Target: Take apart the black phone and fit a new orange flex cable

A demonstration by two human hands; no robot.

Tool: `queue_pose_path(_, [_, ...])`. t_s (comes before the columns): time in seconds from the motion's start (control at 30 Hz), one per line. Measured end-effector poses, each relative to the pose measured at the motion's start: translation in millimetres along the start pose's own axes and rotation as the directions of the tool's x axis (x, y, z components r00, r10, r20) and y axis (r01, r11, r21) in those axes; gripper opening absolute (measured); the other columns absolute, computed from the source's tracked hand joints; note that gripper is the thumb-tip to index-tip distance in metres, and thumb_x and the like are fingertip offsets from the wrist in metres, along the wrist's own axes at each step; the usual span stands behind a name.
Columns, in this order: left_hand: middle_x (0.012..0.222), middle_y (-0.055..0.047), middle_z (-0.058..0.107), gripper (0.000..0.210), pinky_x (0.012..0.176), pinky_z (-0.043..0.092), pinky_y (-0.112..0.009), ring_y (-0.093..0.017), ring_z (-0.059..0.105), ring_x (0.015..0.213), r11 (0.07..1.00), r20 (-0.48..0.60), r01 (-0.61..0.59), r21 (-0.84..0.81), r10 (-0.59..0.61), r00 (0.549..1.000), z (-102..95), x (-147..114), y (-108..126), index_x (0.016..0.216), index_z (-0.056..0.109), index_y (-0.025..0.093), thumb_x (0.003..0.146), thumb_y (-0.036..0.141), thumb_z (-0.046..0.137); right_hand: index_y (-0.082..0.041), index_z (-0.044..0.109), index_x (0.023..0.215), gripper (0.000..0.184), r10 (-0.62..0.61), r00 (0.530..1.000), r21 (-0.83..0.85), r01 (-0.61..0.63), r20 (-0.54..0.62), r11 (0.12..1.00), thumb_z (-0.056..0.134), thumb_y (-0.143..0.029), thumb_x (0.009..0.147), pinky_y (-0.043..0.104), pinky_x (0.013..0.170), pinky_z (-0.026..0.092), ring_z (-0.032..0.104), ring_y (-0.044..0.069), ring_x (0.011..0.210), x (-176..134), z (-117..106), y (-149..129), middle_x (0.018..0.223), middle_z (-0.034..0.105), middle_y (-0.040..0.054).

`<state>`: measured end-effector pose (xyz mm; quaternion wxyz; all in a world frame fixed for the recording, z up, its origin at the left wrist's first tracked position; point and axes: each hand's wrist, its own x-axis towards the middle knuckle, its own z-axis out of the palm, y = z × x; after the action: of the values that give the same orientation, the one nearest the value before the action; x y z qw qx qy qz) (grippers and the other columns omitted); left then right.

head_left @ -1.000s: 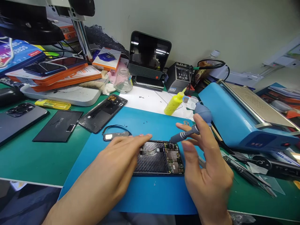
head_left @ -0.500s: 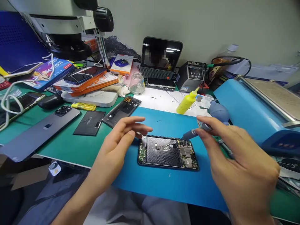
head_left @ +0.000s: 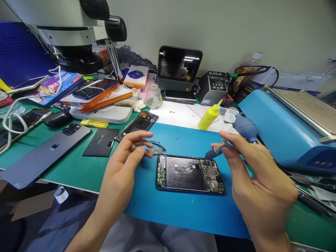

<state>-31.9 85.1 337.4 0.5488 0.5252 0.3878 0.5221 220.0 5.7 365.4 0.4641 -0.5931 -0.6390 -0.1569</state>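
One opened phone (head_left: pixel 191 174) lies flat on the blue mat (head_left: pixel 181 210), its back off and circuit boards bare, squarely between the two hands. Half a second earlier the left hand (head_left: pixel 126 159) hovers with fingers stretched over the phone's left end; now it sits further left, clear of the phone, fingers curled and thumb and forefinger nearly closed at a small loose part with a thin cable (head_left: pixel 154 149) lying on the mat just above the phone's left corner. Whether it has gripped the part cannot be told. That shift suggests attention moving from the phone to the detached piece. The right hand (head_left: pixel 258 175) stays beside the phone's right end, fingers pinched round a grey-handled screwdriver (head_left: pixel 219 151) whose tip points toward the phone's upper right corner, apart from it. Behind stand a yellow squeeze bottle (head_left: pixel 209 116), a blue dust blower (head_left: pixel 245 126) and a blue heating machine (head_left: pixel 283 126).
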Motion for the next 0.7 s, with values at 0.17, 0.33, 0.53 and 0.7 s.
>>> queue_pose_path(0.17, [0.142,0.004,0.069,0.026,0.093,0.058,-0.022,-0.016,0.064,0.119,0.999,-0.025,-0.04,-0.003,0.04,0.999,2.1,-1.0,0.0,0.126,0.083,0.042,0.118,0.03,0.062,-0.038,0.074,0.155,0.049,0.011,1.0,-0.039,-0.012,-0.011,0.999,0.072,-0.014,0.113,0.033,0.115,0.052,0.074,0.016,0.115,-2.0,0.3,4.1,0.124,0.083,-0.0037])
queue_pose_path(0.33, [0.147,0.001,0.068,0.024,0.093,0.058,-0.023,-0.018,0.064,0.12,1.0,0.02,-0.019,-0.003,0.02,1.0,1.6,-1.4,1.0,0.126,0.084,0.037,0.119,0.031,0.062,-0.04,0.072,0.156,0.048,0.059,0.998,0.037,-0.06,0.01,0.998,0.073,-0.019,0.113,0.036,0.115,0.054,0.076,0.018,0.121,-4.2,1.2,3.0,0.129,0.082,-0.0038])
queue_pose_path(0.53, [0.146,0.003,0.068,0.023,0.094,0.056,-0.023,-0.017,0.063,0.121,1.0,0.046,-0.006,-0.027,0.008,0.999,1.1,0.2,0.0,0.124,0.084,0.039,0.119,0.033,0.062,-0.042,0.071,0.156,0.05,0.081,0.997,0.037,-0.081,0.005,0.996,0.074,-0.019,0.112,0.04,0.105,0.06,0.076,0.02,0.107,-6.1,0.7,-1.0,0.123,0.083,-0.0018])
queue_pose_path(0.7, [0.139,0.0,0.073,0.019,0.095,0.054,-0.025,-0.019,0.065,0.119,1.0,0.06,0.016,-0.026,-0.014,0.998,-0.5,0.4,-1.7,0.124,0.084,0.035,0.118,0.036,0.066,-0.04,0.068,0.159,0.049,0.105,0.994,0.054,-0.107,0.035,0.993,0.072,-0.022,0.114,0.041,0.102,0.066,0.077,0.021,0.107,-7.1,0.3,-1.9,0.125,0.082,0.0007])
